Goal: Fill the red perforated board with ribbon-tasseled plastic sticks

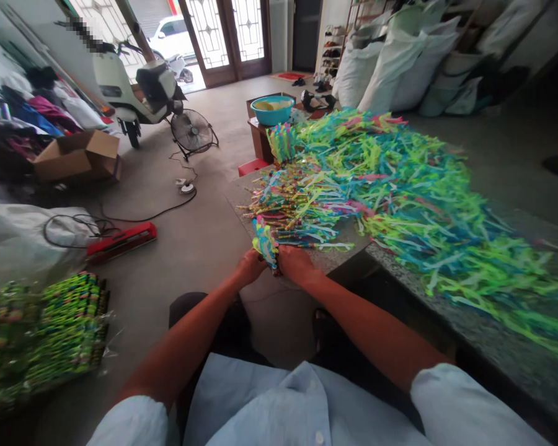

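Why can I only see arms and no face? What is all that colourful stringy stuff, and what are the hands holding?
There is just one picture, and it comes from a camera worn on a person's head, looking forward and down. That is why you see their own two arms and their light blue shirt, but no face.

The left hand and the right hand are close together, both gripping a small bundle of colourful sticks with ribbons.

In front of them is a grey stone table. On it lies a huge pile of green, blue and pink ribbon sticks.

On the floor to the left is a packed stack of green sticks. Farther back you can see a white scooter, a fan, a cardboard box and a blue bowl.
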The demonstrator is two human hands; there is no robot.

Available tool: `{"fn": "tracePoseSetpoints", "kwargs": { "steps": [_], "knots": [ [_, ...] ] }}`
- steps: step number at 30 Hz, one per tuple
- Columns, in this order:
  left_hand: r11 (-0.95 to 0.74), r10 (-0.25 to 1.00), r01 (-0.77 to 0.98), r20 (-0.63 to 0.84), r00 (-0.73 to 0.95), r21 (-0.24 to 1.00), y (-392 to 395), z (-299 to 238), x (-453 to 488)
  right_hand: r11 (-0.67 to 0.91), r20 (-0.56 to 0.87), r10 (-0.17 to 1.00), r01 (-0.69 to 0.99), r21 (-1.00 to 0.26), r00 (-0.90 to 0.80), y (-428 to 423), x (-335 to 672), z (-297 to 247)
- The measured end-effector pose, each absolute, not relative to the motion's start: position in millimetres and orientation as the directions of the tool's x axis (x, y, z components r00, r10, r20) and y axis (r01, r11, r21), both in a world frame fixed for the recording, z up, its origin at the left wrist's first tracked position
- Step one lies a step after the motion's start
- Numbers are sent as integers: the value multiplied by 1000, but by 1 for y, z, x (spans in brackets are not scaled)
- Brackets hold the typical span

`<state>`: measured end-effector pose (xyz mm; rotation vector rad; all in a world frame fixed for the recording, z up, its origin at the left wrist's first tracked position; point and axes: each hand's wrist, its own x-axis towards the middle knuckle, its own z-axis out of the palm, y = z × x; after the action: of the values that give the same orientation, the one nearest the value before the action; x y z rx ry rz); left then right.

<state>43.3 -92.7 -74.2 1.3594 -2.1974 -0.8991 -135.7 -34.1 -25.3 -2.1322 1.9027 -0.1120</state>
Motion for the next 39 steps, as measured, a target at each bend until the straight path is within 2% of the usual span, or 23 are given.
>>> {"fn": "tracePoseSetpoints", "kwargs": {
  "steps": [3, 5, 8, 12, 18, 22, 28, 32, 35, 37, 39],
  "knots": [
    [363, -887, -641, 39, -461, 676, -94, -78, 44, -105, -107, -983, -936, -337, 149, -30, -160, -27],
    [394, -872, -627, 57, -486, 672, -97, -82, 44, -28, -64, -996, -933, -359, 54, -30, -184, -28],
    [404, -859, -620, 46, -510, 672, -102, -86, 44, 145, -62, -989, -928, -343, -131, -36, -214, -32],
    [402, -858, -613, 45, -512, 680, -105, -87, 44, 200, -152, -976, -918, -342, -156, -41, -222, -41],
    [473, -817, -571, 92, -569, 671, -111, -92, 46, 357, -152, -934, -872, -333, -324, -20, -214, -49],
    [483, -808, -559, 98, -581, 674, -113, -99, 47, 416, -89, -904, -812, -410, -418, -4, -223, -48],
    [541, -787, -545, 156, -598, 641, -112, -105, 45, 339, 105, -869, -737, -584, -483, 23, -219, -48],
    [573, -751, -489, 182, -634, 658, -113, -107, 45, 176, 195, -818, -557, -811, -541, 37, -202, -50],
    [573, -741, -470, 181, -646, 671, -115, -109, 45, 9, 105, -860, -220, -976, -499, 32, -191, -52],
    [552, -761, -501, 159, -629, 666, -117, -111, 45, -2, 7, -918, -12, -1000, -397, 23, -184, -54],
    [537, -774, -527, 137, -618, 659, -117, -111, 45, 41, -59, -961, 70, -997, -272, 13, -179, -57]
  ]
}}
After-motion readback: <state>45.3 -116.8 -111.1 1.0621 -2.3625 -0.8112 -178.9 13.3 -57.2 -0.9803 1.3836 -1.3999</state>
